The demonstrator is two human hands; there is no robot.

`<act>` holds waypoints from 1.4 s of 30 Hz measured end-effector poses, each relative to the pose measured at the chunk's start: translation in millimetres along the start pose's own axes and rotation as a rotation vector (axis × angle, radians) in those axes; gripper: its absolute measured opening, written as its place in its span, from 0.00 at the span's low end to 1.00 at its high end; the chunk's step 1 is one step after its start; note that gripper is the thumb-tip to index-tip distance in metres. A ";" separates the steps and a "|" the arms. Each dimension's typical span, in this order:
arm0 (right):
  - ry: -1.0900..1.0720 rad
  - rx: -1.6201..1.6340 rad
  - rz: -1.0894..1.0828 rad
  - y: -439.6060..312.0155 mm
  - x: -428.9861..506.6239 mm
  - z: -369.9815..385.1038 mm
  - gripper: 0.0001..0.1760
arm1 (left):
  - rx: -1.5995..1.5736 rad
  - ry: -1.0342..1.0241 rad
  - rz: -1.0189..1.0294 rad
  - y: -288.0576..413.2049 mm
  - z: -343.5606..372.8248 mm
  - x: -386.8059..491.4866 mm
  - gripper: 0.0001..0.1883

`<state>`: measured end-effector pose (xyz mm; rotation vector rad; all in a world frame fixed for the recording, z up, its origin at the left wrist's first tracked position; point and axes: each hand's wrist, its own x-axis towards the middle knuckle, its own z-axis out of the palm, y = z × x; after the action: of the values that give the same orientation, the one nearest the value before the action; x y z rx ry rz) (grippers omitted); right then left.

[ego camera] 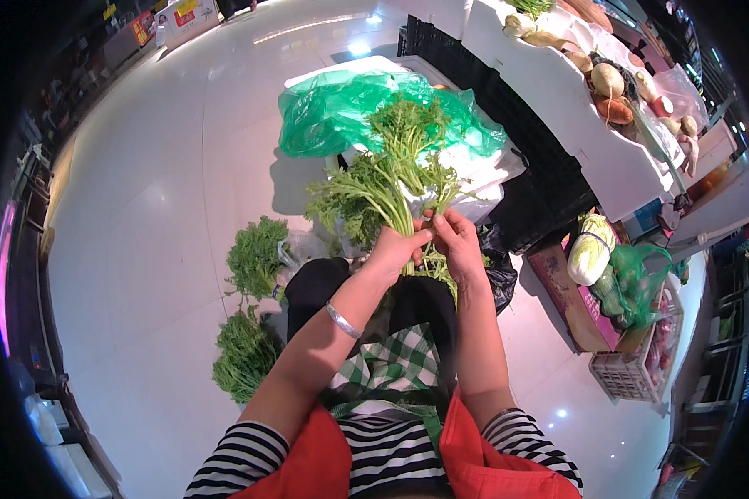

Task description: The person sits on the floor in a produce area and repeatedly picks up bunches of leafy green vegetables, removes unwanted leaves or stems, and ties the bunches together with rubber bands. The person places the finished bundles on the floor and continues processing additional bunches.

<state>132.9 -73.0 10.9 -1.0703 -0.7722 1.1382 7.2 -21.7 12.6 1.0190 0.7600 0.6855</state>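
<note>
My left hand (394,251) is closed round the stems of a bunch of leafy greens (363,192), whose leaves fan out up and to the left. Right beside it, my right hand (459,240) pinches a small sprig of the same greens (442,187) between thumb and fingers. The two hands meet at the fingertips above my knees. Just beyond them, more leafy greens (406,134) lie on a green plastic bag (331,112) over a white box. Loose stalks (438,267) show below my hands, between my knees.
Bundled greens (257,259) and another leafy bunch (244,355) rest on the tiled floor at left. A black plastic bag (504,274) lies right of my knees. Farther right are a carton (552,280) with a Chinese cabbage (592,251), a plastic crate (624,374) and a stand of root vegetables (607,81).
</note>
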 end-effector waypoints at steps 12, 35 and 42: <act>0.115 0.144 -0.075 6.8 -3.8 20.4 0.09 | -0.141 0.006 0.026 -0.3 -5.7 -2.5 0.07; 0.359 -1.123 -0.153 39.5 -33.0 -93.4 0.14 | -0.097 0.015 0.042 -3.9 0.5 -3.8 0.08; 0.107 -0.170 -0.104 -11.0 3.1 -31.8 0.17 | -0.035 -0.005 -0.010 -4.6 9.6 -3.7 0.07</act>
<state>166.1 -79.1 10.7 -1.2087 -0.8409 0.9322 13.7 -31.0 12.3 0.9841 0.7459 0.6849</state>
